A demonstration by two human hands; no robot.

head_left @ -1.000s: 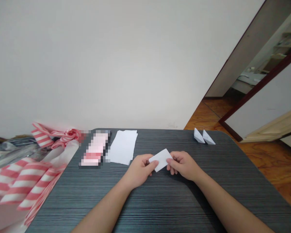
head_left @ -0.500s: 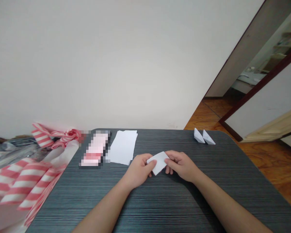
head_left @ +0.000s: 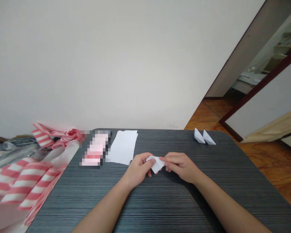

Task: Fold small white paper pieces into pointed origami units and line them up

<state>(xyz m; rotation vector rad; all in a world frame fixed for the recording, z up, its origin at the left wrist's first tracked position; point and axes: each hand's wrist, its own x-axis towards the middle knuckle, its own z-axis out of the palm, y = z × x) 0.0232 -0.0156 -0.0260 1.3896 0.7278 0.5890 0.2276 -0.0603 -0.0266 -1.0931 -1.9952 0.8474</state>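
A small piece of folded white paper (head_left: 157,165) is held above the middle of the table, between both hands. My left hand (head_left: 141,168) pinches its left side, thumb on top and fingers underneath. At the right corner, my right hand (head_left: 179,165) grips the paper between thumb and forefinger, with the other fingers curled. The paper's upper edge looks bent over; its underside is hidden by the fingers. Two folded white paper boats (head_left: 199,136) stand side by side at the far right of the table.
A stack of white paper sheets (head_left: 123,147) lies at the back left of the dark table (head_left: 145,207). Left of it is a pixelated pink and white item (head_left: 95,149). Red-and-white striped fabric (head_left: 26,181) is heaped beyond the left edge. A wall (head_left: 135,64) rises behind.
The paper was a flat, four-sided piece; its upper right part is now bent over and it looks smaller. My right forefinger has come over onto the paper's top edge.
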